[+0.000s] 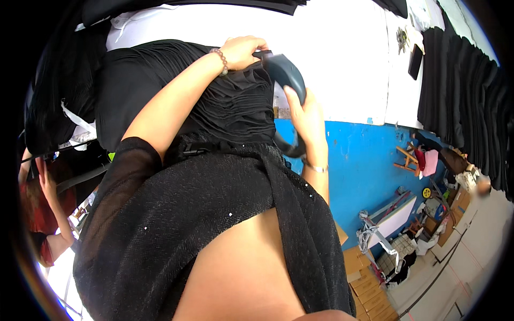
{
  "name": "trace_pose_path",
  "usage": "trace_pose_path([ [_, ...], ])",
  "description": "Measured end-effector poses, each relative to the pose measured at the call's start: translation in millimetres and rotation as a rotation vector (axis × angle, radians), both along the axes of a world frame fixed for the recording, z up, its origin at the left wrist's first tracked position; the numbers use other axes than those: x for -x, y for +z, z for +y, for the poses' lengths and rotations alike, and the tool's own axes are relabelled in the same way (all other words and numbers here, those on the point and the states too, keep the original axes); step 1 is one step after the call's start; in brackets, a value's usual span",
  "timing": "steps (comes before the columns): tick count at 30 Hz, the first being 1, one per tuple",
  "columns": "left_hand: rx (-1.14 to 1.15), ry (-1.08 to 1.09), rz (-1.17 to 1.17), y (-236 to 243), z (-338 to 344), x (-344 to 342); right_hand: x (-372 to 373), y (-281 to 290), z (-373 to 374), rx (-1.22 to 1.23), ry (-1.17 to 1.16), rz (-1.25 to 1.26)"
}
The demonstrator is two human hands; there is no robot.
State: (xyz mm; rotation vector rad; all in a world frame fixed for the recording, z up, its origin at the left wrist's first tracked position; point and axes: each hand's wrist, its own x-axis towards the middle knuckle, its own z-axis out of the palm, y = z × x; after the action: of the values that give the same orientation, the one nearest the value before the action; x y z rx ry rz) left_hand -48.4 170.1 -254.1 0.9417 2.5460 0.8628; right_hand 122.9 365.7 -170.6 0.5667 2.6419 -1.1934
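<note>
My left hand point(243, 51), a beaded bracelet at its wrist, has its fingers closed on the dark upper edge of a pleated black garment point(230, 101) that lies over the front of the white work table point(342, 48). My right hand point(302, 115) grips a dark blue-grey curved handheld tool point(284, 72) just right of the left fingertips. The tool's head is against or very near the garment's edge; I cannot tell if they touch. Part of the edge is hidden by my fingers and the tool.
Black fabric piles point(59, 85) lie left; hanging black garments point(460, 91) are right. A phone point(415, 61) and small metal items point(401, 40) lie on the table. Below are blue flooring point(348, 171), a wooden stool point(407, 160) and cardboard boxes point(369, 294). Another person point(51, 208) is at lower left.
</note>
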Motion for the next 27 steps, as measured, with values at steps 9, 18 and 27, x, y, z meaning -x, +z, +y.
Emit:
trace_pose_path([
  [9,-0.491,0.063,-0.595,-12,-10,4,-6,6,13,0.315,-0.065,0.012],
  [18,-0.478,0.133,-0.584,7,-14,-2,2,9,14,0.452,-0.042,0.030],
  [27,0.086,-0.137,-0.635,82,-56,-19,-23,27,19,0.007,-0.020,0.007],
])
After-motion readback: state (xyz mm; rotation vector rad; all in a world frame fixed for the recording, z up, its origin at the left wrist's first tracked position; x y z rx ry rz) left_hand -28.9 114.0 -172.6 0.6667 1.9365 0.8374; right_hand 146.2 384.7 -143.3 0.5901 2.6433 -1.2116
